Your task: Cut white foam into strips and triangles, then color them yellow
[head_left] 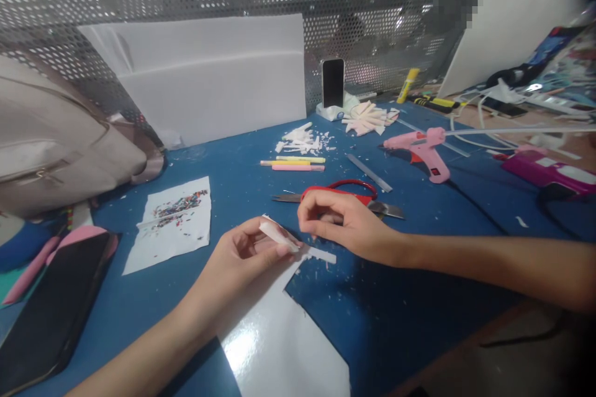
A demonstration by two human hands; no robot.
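The left hand (243, 255) pinches a white strip (278, 236); the right hand (349, 223) (grip impossible to tell) curls near the red scissors (321, 188).

A craft workspace, shown by the glue gun (434, 142) and scraps (298, 136) on the table (405, 304).

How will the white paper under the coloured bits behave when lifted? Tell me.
The white paper is probably light and floppy, since it looks thin and creased. The coloured bits would likely slide off if it tilts, as they seem to lie loose.
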